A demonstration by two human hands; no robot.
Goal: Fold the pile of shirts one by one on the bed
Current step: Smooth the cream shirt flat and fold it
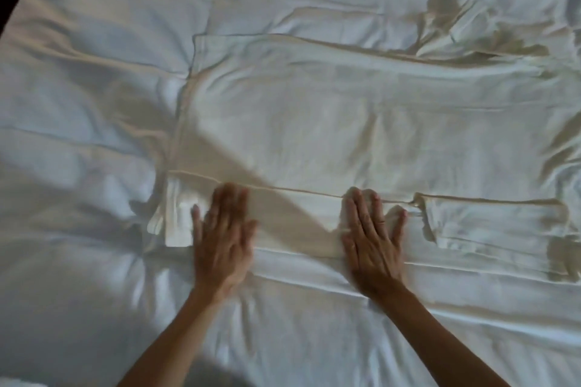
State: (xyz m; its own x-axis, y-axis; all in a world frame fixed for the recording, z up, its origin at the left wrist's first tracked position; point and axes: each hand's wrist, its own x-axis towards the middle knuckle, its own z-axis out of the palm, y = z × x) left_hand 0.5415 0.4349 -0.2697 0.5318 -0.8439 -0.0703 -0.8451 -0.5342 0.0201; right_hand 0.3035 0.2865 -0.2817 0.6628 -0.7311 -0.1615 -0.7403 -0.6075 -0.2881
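Under both my palms lies the white shirt, spread on the bed. My left hand and right hand press flat, fingers straight, gripping nothing, on its folded near strip; the shirt's body stretches beyond my fingertips.

left hand is motion-blurred; the shirt (white on white bed) runs off the right edge, far side unclear.
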